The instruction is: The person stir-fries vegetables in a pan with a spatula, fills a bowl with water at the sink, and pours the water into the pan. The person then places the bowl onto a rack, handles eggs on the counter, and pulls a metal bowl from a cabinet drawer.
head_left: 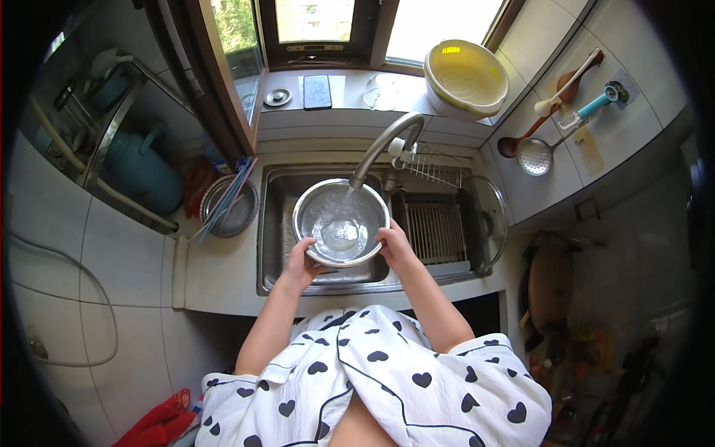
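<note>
A round stainless steel bowl [304, 200] is held over the left basin of the sink [277, 277], with water in it. From the curved faucet [383, 141] above, a stream runs down into the bowl and ripples the surface. My left hand [299, 264] grips the near left rim, thumb on top. On the right side of the rim, my right hand [395, 242] is closed in the same way. The fingers under the bowl are hidden on both sides.
A dish rack [432, 231] and a glass lid [491, 223] occupy the right basin. On the left counter, a metal bowl [229, 212] has chopsticks across it. A yellow colander [467, 78] and a phone [317, 92] lie on the windowsill. A skimmer [535, 155] hangs on the right wall.
</note>
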The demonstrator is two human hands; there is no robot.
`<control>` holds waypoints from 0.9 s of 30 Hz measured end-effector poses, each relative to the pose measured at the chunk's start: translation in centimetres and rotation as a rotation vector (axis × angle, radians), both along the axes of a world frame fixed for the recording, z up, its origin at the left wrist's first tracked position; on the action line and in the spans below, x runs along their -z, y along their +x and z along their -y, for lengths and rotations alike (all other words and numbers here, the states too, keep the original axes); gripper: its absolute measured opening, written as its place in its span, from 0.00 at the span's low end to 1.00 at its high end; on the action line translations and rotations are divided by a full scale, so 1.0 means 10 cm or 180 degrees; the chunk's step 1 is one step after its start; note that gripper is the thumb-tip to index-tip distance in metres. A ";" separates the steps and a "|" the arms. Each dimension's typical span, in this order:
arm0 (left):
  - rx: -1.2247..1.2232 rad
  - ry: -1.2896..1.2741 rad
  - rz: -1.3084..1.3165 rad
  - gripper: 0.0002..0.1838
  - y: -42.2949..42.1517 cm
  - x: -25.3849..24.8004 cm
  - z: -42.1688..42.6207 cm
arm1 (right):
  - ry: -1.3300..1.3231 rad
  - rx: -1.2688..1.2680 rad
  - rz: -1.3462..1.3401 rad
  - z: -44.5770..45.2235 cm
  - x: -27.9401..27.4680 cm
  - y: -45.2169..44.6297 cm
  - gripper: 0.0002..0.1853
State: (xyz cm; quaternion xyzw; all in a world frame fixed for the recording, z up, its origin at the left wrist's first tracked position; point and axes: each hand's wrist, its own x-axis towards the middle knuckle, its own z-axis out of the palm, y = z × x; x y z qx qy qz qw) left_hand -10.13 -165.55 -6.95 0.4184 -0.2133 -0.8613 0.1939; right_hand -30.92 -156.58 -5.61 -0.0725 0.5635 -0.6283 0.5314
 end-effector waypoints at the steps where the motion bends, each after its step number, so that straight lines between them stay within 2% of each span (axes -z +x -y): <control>1: 0.0012 0.0012 -0.0017 0.25 0.00 0.02 0.00 | -0.0005 0.0022 0.0009 -0.01 -0.01 0.01 0.21; 14: 0.0081 -0.0020 -0.0198 0.25 0.02 0.07 -0.07 | -0.0037 0.0096 0.0064 -0.05 0.23 -0.01 0.20; 27: -0.0171 -0.0136 0.0231 0.28 0.07 0.20 -0.15 | -0.0102 -0.0034 0.0277 -0.11 0.31 0.04 0.21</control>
